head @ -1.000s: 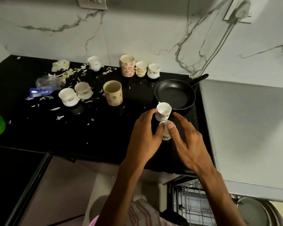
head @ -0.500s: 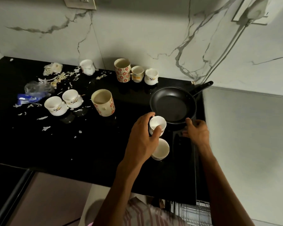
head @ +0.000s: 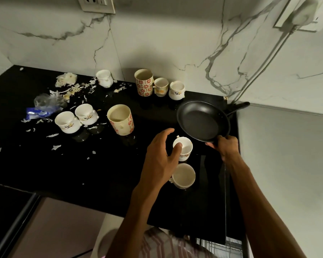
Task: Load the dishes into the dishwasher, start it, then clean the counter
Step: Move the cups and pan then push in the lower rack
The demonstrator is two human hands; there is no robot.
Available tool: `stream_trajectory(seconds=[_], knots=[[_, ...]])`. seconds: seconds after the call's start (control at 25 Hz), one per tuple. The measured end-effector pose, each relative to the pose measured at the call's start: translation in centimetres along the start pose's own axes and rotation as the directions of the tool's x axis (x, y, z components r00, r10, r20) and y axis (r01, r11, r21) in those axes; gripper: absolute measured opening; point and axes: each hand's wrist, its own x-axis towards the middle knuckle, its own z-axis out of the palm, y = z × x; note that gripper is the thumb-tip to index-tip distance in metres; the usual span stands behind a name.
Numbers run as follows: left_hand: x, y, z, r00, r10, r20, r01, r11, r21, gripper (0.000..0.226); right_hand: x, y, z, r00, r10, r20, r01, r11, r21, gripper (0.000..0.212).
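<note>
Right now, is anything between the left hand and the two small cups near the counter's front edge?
Nothing visible. The left hand already pinches the farther small cup, thumb on its rim. The nearer small cup sits just below, unblocked. The right hand grips the frying pan rim alongside.

One head-worn camera looks forward and steeply down, close over the black counter (head: 45,174) against the marble wall (head: 166,43).
</note>
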Motion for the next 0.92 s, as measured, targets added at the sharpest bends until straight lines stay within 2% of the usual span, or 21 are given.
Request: stream_trajectory(seconds=[0.16, 0.28, 0.4, 0.52, 0.64, 0.72, 0.84, 0.92], knots=[[-0.2, -0.1, -1.3, 1.000, -0.007, -0.017, 0.006, 0.999, -0.051, 0.044, -2.3, -1.7, -0.3, 0.999, -0.028, -0.018, 0.031, 0.981, 0.193, 0.011], [-0.6, 0.0, -2.0, 0.996, -0.085, 0.019, 0.087, 0.970, -0.226, 0.043, -6.2, -2.7, -1.0, 0.996, -0.083, -0.014, 0.084, 0.971, 0.223, 0.013], [-1.9, 0.3, -3.1, 0.977, -0.161, 0.140, 0.206, 0.882, -0.424, 0.049, -12.0, -2.3, -1.0, 0.977, -0.207, 0.050, 0.188, 0.950, 0.250, 0.023], [-3.8, 0.3, -4.2, 0.956, -0.142, 0.255, 0.274, 0.738, -0.617, 0.058, -18.3, -0.6, 0.0, 0.961, -0.260, 0.094, 0.224, 0.933, 0.283, 0.021], [-5.5, -0.3, -5.0, 0.981, -0.133, 0.144, 0.196, 0.676, -0.711, 0.042, -23.1, 1.5, 0.9, 0.947, -0.274, 0.170, 0.221, 0.936, 0.275, 0.021], [-6.2, -1.0, -5.8, 0.982, -0.171, 0.082, 0.179, 0.689, -0.703, 0.034, -25.2, 2.3, 1.2, 0.944, -0.242, 0.223, 0.185, 0.951, 0.249, 0.021], [-7.1, -2.2, -7.1, 0.977, -0.206, 0.063, 0.193, 0.709, -0.679, 0.026, -27.4, 2.8, 0.8, 0.957, -0.193, 0.217, 0.155, 0.971, 0.180, 0.018], [-7.6, -2.8, -7.8, 0.964, -0.254, 0.081, 0.234, 0.657, -0.717, 0.025, -28.4, 2.9, -0.2, 0.963, -0.195, 0.188, 0.162, 0.971, 0.178, 0.020]])
